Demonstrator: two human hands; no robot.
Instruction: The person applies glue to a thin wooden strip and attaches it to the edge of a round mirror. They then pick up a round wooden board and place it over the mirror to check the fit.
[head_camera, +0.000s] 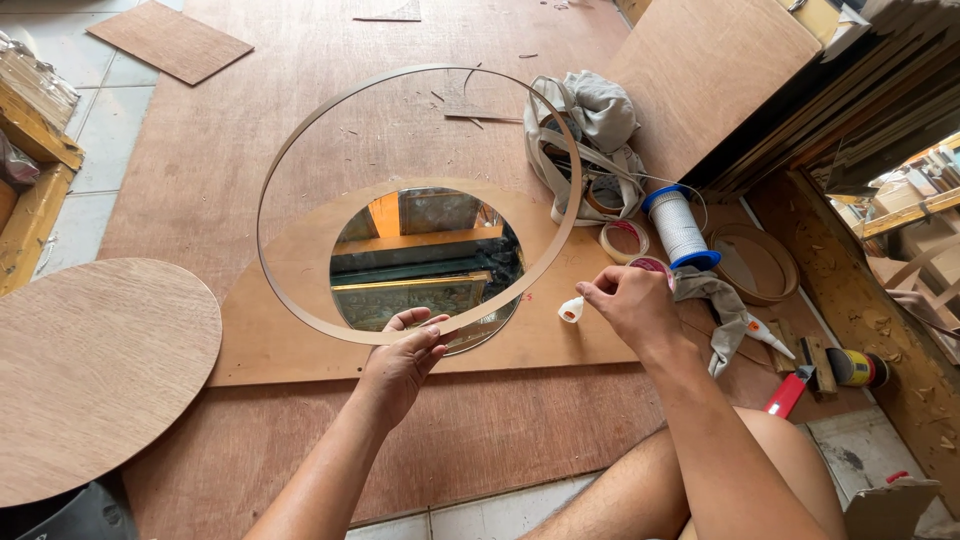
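Observation:
My left hand (402, 358) grips the near edge of a thin wooden hoop (290, 150), a bent veneer strip held tilted above a round mirror (425, 262). The mirror lies on an oval plywood board (275, 330). My right hand (632, 303) pinches a small white glue bottle (570, 310) with an orange tip, just right of the hoop's near edge. The hoop's far side reaches over a bundle of grey cloth (600, 110).
A spool of white cord with blue ends (678, 228), tape rolls (624, 240), a rag (715, 300), a second glue tube (770, 337) and a red tool (790, 392) lie to the right. A round plywood disc (95, 370) rests at left. Stacked boards (710, 70) lean at right.

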